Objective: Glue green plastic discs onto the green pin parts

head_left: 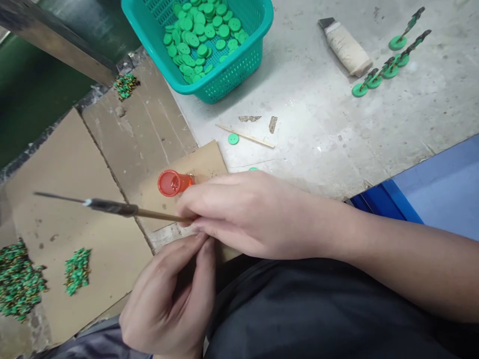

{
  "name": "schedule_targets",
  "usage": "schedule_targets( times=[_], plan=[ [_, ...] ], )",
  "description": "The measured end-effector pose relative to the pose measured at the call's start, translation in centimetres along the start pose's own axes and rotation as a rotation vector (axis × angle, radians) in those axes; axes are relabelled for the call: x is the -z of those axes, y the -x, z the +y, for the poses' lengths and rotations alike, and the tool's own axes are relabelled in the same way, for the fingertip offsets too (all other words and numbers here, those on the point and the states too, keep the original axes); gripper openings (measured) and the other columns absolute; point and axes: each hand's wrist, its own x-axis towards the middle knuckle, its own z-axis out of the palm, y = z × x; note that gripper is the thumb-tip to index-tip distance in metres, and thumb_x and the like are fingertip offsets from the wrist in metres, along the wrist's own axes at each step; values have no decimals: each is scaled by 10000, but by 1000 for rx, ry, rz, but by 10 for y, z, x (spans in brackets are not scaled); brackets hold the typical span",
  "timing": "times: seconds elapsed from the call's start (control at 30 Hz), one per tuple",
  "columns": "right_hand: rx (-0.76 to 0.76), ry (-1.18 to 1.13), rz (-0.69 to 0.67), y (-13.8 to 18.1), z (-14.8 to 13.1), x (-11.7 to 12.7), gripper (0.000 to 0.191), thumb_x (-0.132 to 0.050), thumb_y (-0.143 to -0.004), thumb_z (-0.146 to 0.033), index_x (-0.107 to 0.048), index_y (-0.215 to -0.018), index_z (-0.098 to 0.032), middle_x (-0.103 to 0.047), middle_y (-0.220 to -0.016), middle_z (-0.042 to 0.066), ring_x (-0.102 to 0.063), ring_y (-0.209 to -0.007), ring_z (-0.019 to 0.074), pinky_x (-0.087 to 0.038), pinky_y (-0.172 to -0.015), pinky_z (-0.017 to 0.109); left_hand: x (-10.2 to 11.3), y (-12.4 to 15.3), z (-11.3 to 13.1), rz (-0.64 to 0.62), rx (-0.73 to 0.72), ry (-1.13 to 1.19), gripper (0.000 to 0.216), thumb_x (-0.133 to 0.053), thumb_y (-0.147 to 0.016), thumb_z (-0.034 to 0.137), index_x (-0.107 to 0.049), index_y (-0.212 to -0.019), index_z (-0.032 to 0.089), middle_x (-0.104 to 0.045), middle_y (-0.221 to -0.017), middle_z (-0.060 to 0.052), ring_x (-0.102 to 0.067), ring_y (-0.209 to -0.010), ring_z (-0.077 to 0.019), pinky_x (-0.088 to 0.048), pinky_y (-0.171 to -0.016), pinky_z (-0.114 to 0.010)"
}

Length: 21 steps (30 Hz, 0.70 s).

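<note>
My right hand [247, 214] is closed around a thin wooden-handled tool [112, 207]. Dark wrapping covers part of its shaft, and a fine needle-like tip points left. Below, my left hand [168, 294] has thumb and finger pinched together, touching the right fingertips. Whatever lies between them is hidden. Just beyond my right hand, a small red cup [171, 183] with a wet, shiny inside sits on a piece of cardboard [209, 157]. A green two-hole button [233, 138] lies farther off beside a pointed wooden stick [258, 140].
A teal basket [224, 82] at the back holds many green buttons. Farther right lie a cloth-wrapped blade [348, 50] and several green discs [374, 81] with dark upright stems. Piles of small green pieces [18, 279] rest at left on a cardboard sheet [101, 234].
</note>
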Motion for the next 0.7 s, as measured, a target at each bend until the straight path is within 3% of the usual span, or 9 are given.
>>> schedule_targets(
  times=[0.47,0.7],
  plan=[
    [-43,5,-9,1,-2,-3,157,-589,-1206,-189,-699,-1118,-261,-886,-1216,43,-848,-1178,213,-620,-1031,306,0,-1,1,11,-53,-32,419,-931,-1055,-1,-881,-1376,264,-857,-1261,-58,-807,-1028,-235,-665,-1009,-416],
    [72,104,-42,3,0,-5,195,-551,-1225,-151,-731,-1219,-226,-887,-1228,68,-837,-1141,232,-618,-981,343,1,3,-1,14,-24,-30,426,-915,-1071,27,-878,-1391,305,-843,-1222,-40,-814,-1094,-262,-654,-1031,-437]
  ],
)
